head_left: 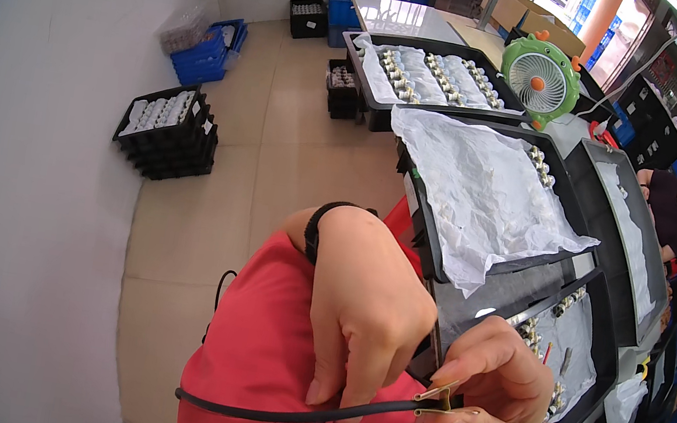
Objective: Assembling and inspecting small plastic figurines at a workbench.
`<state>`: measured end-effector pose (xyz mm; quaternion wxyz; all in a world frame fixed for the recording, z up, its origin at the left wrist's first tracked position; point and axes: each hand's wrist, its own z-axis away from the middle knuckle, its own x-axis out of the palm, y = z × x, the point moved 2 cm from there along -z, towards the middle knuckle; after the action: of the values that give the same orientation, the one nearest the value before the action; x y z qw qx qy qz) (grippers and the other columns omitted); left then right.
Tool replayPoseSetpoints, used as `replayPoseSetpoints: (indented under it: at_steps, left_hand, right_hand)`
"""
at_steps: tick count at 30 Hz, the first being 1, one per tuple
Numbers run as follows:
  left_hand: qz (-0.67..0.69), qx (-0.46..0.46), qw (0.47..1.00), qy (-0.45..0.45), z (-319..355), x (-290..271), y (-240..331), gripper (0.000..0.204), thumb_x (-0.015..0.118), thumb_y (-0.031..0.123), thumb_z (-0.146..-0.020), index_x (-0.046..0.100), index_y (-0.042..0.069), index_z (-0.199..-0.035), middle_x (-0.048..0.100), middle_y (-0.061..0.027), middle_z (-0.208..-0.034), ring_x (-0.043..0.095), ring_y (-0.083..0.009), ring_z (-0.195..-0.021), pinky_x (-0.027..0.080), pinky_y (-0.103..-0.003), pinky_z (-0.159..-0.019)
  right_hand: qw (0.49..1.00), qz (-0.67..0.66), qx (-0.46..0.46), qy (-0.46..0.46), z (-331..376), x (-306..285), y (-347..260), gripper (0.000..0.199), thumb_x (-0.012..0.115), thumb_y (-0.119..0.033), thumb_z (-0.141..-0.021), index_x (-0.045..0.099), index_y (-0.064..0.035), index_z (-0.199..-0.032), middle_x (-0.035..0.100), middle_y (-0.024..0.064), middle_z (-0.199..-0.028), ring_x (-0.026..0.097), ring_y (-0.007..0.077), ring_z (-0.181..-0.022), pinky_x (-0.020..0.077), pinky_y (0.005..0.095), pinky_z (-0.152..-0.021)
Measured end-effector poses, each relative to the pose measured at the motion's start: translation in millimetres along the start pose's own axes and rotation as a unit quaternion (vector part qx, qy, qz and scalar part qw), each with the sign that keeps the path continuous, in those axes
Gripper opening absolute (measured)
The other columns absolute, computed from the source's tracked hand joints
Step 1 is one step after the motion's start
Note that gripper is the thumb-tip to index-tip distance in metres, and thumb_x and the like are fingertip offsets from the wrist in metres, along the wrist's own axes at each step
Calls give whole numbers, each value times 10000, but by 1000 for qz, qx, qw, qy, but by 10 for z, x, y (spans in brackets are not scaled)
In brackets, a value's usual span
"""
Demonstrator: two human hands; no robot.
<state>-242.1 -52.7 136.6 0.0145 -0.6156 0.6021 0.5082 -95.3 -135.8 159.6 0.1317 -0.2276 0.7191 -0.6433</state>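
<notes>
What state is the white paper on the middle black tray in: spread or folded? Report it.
Spread. The crumpled white paper lies opened across the black tray, one corner overhanging its edge.

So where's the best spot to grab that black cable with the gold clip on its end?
Probably the black cable just behind the gold clip, pinched from above as the left hand does. It is thin and round there, while the clip's prongs look pointed. The right hand steadies the clip end.

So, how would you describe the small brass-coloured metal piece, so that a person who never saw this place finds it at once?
Start at the red clothing at the bottom of the picture, where two hands meet. A black cable runs rightward across it under the left hand to the right hand. The metal piece sits at the cable's end, the only shiny, forked, golden thing there.
</notes>
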Motion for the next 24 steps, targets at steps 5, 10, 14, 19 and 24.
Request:
replayPoseSetpoints:
  at_steps: [5,10,14,19,24]
  left_hand:
    - [9,28,998,-60,-133,-39,59,196,650,275,-821,665,94,-893,630,-10,-695,585,-206,-568,413,-325,-476]
    - [-132,100,983,79,-36,-58,214,99,580,114,-835,628,29,-819,503,-17,-631,479,-117,-443,325,-248,-362]
    - [-155,121,970,144,16,-50,221,109,572,85,-836,624,10,-776,478,-12,-631,444,-99,-433,298,-235,-360]
    - [-133,60,985,94,58,-48,230,89,688,187,-796,649,107,-803,550,33,-661,532,-146,-518,362,-271,-405]
    - [-150,14,986,70,62,-20,197,67,684,189,-796,657,130,-814,560,32,-636,538,-146,-510,359,-276,-401]
  right_hand:
    - [997,64,-42,-14,33,-3,-29,310,773,-150,-683,613,9,-895,519,94,-835,506,123,-685,372,221,-624]
    - [985,140,-83,-59,9,49,29,306,787,-147,-678,630,-2,-896,553,88,-832,525,130,-706,377,226,-635]
    - [972,197,-112,-63,-20,57,139,328,805,-183,-669,635,-15,-893,576,82,-820,547,138,-715,388,230,-635]
    - [965,220,-131,-59,0,39,139,335,813,-204,-661,639,-17,-877,579,85,-817,550,134,-696,393,223,-610]
    - [967,222,-118,-46,2,56,102,314,808,-200,-667,642,-12,-857,580,85,-801,555,133,-688,401,222,-606]
